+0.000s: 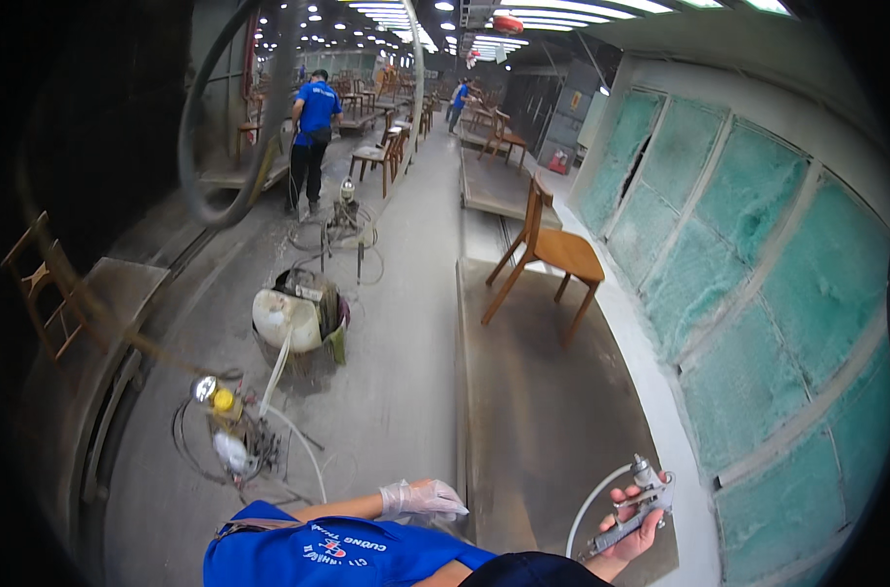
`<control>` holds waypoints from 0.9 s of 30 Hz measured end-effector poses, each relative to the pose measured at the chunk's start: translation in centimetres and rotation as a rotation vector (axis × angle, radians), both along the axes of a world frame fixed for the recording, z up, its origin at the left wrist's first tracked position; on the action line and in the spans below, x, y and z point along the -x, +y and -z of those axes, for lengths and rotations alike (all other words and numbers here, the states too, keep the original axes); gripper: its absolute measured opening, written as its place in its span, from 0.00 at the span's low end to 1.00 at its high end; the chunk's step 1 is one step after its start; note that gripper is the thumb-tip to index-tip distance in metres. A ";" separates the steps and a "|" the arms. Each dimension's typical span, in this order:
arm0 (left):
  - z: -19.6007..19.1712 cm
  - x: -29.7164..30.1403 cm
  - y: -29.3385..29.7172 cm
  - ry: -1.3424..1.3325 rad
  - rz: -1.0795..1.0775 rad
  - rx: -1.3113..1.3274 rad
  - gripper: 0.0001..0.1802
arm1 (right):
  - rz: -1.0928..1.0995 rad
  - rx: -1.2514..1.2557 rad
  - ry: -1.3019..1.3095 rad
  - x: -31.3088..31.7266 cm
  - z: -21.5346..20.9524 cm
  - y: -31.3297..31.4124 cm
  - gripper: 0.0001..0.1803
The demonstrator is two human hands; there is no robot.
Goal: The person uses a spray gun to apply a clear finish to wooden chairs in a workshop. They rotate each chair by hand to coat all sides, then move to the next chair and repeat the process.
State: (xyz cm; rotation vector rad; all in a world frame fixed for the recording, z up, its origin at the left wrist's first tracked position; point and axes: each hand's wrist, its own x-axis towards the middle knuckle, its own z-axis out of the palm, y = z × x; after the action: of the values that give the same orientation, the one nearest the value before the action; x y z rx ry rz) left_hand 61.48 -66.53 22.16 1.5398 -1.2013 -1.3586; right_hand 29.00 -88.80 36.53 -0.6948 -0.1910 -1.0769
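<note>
My right hand (650, 533), bare, is wrapped round a grey metal spray gun (625, 529) at the lower right. A pale hose (582, 504) curves up beside the gun. My left hand (423, 499), in a clear plastic glove, is by the near left edge of the brown platform (552, 421). Its fingers are curled together; whether they hold anything is hidden. On the platform's far part stands a brown wooden chair (562, 252), upright and apart from both hands.
Green filter panels (777, 284) line the right wall. To the left, on the floor, stand a pump unit (231, 430) with hoses and a white container (286, 320). A blurred hose loop (192, 127) hangs upper left. A person in blue (318, 106) stands beyond, near more chairs (381, 155).
</note>
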 end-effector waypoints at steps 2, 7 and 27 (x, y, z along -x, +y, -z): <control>3.7 -5.3 -3.6 -0.038 -0.147 -0.120 0.27 | -0.023 -0.002 0.013 -4.3 -0.7 -3.6 0.37; 10.6 -16.3 -7.9 -0.259 -0.269 -0.082 0.27 | -0.117 -0.037 0.040 -14.0 -1.4 -10.5 0.37; 11.2 -61.7 -24.4 -1.156 -0.099 0.123 0.18 | 0.184 0.084 0.528 -50.7 -0.7 -22.2 0.52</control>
State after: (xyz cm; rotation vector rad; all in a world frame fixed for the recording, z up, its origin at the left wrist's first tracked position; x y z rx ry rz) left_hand 123.14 -90.96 10.99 2.3192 -1.7492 -0.2053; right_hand 79.74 -110.97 37.25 -1.0624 0.2881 -1.0269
